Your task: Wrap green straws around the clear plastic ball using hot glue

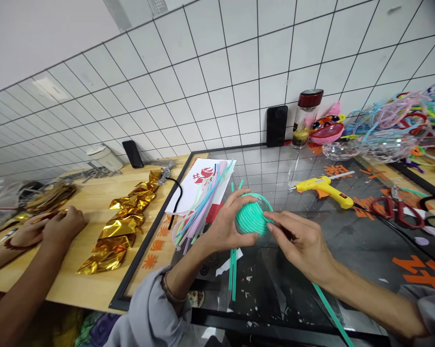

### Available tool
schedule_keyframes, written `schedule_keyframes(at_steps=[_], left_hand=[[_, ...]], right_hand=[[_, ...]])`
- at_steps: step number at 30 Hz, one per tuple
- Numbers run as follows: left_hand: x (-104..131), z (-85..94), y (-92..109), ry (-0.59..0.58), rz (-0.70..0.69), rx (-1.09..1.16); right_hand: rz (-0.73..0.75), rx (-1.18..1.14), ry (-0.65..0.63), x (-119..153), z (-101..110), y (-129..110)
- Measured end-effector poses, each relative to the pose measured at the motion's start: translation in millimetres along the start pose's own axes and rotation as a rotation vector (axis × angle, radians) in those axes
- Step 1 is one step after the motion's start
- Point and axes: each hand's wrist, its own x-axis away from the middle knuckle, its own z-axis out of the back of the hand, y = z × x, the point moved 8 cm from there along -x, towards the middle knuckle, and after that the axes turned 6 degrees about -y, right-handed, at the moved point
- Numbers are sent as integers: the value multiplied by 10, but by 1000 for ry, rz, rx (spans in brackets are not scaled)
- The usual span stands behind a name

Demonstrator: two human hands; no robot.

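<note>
A round green coil (251,218), wound from strips in close rows, is held above the dark glass tabletop. My left hand (226,222) is wrapped round its left side, fingers on top and thumb below. My right hand (300,238) pinches a green strip at the coil's right edge. A length of green strip (331,313) hangs below my right forearm toward the front edge. More green strips (232,274) lie on the glass beneath the coil.
Right of my hands lie a yellow glue gun (324,187) and red-handled scissors (398,210). Colourful strips (203,205) rest on paper at left. A bottle (306,118) and phone (277,126) stand by the wall. Another person's hands (60,226) work beside gold foil (118,231).
</note>
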Motion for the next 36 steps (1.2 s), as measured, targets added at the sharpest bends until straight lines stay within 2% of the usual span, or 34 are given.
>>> schedule_keyframes(at_steps=[13,26,36], left_hand=[[11,-1,9,5,-36,-26],[18,-9,-11,12,-51,-35],[13,2,18,-11,-42,-65]], right_hand=[[97,167,-27,32,-21,-11],[156,241,26,46,-85,-70],[144,220,23,47,-90,-45]])
